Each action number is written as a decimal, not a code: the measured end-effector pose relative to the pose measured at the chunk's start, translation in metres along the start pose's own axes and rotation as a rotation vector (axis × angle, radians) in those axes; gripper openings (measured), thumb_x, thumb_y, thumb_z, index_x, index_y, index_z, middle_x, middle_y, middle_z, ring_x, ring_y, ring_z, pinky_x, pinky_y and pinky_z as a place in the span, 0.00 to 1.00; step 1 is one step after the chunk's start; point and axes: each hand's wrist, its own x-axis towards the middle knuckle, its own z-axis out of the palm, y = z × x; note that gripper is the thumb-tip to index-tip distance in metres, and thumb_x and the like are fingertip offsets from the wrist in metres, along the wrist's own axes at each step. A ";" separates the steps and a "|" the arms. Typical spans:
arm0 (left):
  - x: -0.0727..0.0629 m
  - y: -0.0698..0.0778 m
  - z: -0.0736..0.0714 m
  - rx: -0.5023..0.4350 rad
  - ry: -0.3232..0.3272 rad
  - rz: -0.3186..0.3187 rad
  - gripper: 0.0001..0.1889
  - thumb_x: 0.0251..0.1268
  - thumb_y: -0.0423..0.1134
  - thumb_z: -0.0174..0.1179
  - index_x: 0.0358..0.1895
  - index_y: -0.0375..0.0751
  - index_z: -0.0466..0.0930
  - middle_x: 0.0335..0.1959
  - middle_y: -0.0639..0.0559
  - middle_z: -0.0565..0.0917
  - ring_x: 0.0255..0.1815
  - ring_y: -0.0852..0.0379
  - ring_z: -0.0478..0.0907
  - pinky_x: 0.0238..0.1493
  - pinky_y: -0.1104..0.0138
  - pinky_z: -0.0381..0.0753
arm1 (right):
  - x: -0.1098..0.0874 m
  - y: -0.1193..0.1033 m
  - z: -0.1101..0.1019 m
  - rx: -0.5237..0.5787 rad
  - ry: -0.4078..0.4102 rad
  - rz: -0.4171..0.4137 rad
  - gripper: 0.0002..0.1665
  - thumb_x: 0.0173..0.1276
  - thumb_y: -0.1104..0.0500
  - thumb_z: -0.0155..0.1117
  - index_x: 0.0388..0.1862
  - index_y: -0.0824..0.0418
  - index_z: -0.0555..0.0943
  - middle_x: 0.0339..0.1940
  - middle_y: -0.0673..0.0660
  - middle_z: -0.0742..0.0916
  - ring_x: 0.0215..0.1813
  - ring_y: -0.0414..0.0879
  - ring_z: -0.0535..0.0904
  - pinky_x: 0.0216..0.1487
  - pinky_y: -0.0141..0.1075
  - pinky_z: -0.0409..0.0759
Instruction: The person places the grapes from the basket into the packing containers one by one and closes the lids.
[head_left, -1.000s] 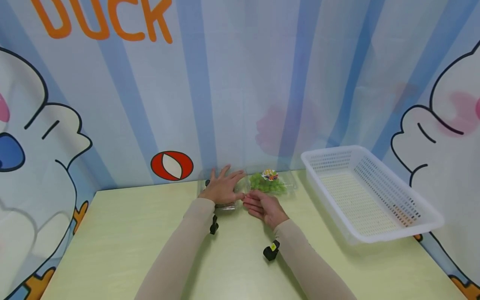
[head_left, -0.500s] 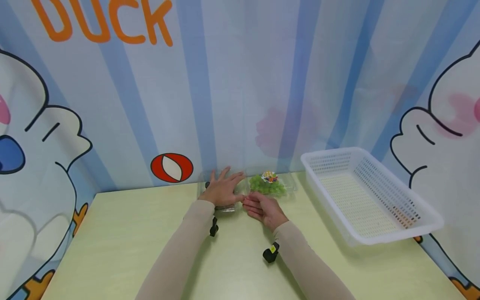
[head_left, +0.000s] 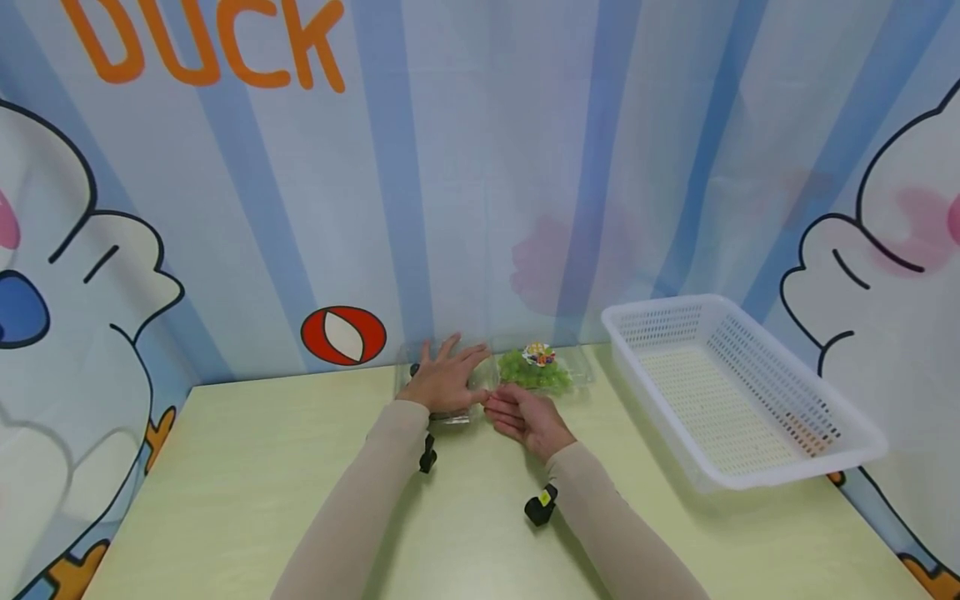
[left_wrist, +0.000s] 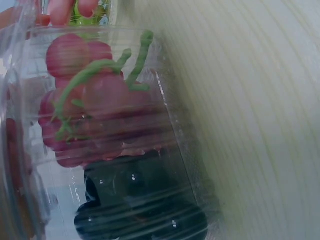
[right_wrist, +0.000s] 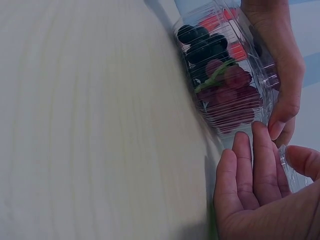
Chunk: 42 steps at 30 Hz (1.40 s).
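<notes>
My left hand (head_left: 442, 383) rests with fingers spread on the lid of a clear plastic box (right_wrist: 220, 70). Red grapes (left_wrist: 95, 105) with a green stem and black grapes (left_wrist: 140, 200) fill that box. Just right of it stands a second clear box (head_left: 583, 367) with green grapes (head_left: 525, 372) and a colourful round sticker (head_left: 539, 354). Between the two boxes is my right hand (head_left: 528, 417), palm turned toward the left. Its thumb and forefinger pinch a clear plastic edge (right_wrist: 284, 156), beside the left hand's thumb; its other fingers extend toward the first box's end.
To the right, a white perforated basket (head_left: 678, 442) stands on the pale yellow table (head_left: 285, 467). Behind the boxes hangs a blue striped curtain (head_left: 465, 208) with cartoon ducks. Small black devices (head_left: 540, 506) are strapped at both wrists.
The head view tilts up very slightly, so everything sits a little lower in it. Both hands and the boxes hold their places.
</notes>
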 end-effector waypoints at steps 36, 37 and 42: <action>-0.002 0.002 -0.002 -0.002 0.004 0.000 0.40 0.69 0.63 0.56 0.81 0.56 0.58 0.82 0.57 0.58 0.84 0.41 0.40 0.73 0.28 0.34 | 0.000 0.000 0.001 0.018 -0.001 0.009 0.20 0.76 0.53 0.62 0.58 0.65 0.84 0.43 0.58 0.92 0.46 0.46 0.90 0.50 0.40 0.86; -0.002 0.001 -0.002 -0.003 0.005 0.001 0.40 0.69 0.63 0.56 0.81 0.56 0.58 0.82 0.57 0.58 0.84 0.41 0.40 0.73 0.28 0.34 | 0.000 0.000 0.001 0.018 -0.002 0.006 0.21 0.76 0.53 0.62 0.58 0.65 0.84 0.43 0.58 0.92 0.47 0.47 0.90 0.51 0.40 0.86; -0.003 0.002 -0.002 0.008 -0.003 -0.002 0.40 0.69 0.63 0.55 0.81 0.58 0.57 0.82 0.59 0.57 0.85 0.42 0.39 0.73 0.28 0.35 | 0.000 0.000 0.001 0.017 0.002 0.005 0.20 0.76 0.54 0.63 0.57 0.65 0.84 0.44 0.59 0.92 0.48 0.48 0.90 0.53 0.41 0.86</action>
